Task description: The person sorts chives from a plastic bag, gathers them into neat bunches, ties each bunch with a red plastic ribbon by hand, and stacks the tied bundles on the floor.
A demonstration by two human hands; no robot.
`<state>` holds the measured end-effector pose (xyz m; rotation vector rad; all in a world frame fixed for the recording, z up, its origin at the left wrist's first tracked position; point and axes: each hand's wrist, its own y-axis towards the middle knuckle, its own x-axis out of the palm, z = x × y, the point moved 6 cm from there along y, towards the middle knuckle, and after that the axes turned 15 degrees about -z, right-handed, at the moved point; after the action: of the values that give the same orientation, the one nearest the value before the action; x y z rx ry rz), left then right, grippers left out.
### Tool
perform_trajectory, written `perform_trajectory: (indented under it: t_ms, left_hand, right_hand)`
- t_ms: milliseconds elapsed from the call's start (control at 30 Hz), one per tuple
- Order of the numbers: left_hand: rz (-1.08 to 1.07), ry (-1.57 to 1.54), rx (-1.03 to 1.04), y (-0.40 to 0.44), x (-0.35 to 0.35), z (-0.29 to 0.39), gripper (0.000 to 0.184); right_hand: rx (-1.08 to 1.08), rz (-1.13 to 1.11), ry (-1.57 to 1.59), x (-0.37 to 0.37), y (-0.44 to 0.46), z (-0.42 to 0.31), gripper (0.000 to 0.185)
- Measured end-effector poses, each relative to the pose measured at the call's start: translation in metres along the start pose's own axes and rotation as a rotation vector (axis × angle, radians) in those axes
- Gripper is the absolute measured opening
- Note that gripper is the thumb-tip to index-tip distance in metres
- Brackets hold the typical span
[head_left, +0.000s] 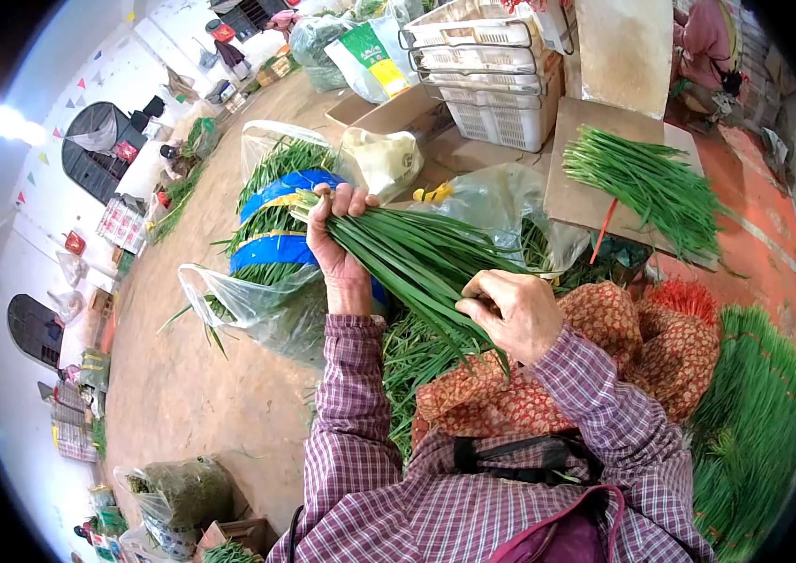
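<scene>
My left hand (pixel 337 235) is wrapped round the pale stem end of a bunch of garlic chives (pixel 416 246), held up in front of me. The long green leaves slant down to the right. At the bunch's lower edge, my right hand (pixel 515 314) is closed in a pinch on some leaves; the fingertips are partly hidden. Below lies a heap of loose chives (pixel 407 357). A red-brown flowered cloth (pixel 595 357) covers my lap. On a cardboard sheet to the right rests another chive bunch (pixel 642 188).
Plastic bags of greens with blue bands (pixel 276 251) stand ahead on the left. White crates (pixel 492 84) are stacked at the back. Many tied chives (pixel 750 432) lie at the right, beside red ties (pixel 684 300). Another person (pixel 703 47) sits at the upper right.
</scene>
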<state>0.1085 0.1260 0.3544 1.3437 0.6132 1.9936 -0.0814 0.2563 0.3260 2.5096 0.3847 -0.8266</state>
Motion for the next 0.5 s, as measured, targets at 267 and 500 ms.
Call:
perform_trajectory:
  t_ms: [267, 500]
  left_hand:
    - [-0.025, 0.33, 0.001, 0.007, 0.046, -0.006, 0.002]
    - [-0.729, 1.688, 0.097, -0.028, 0.146, -0.106, 0.013]
  right_hand:
    - [0.465, 0.069, 0.784, 0.015, -0.013, 0.117, 0.024]
    - [0.206, 0.179, 0.523, -0.038, -0.036, 0.159, 0.034]
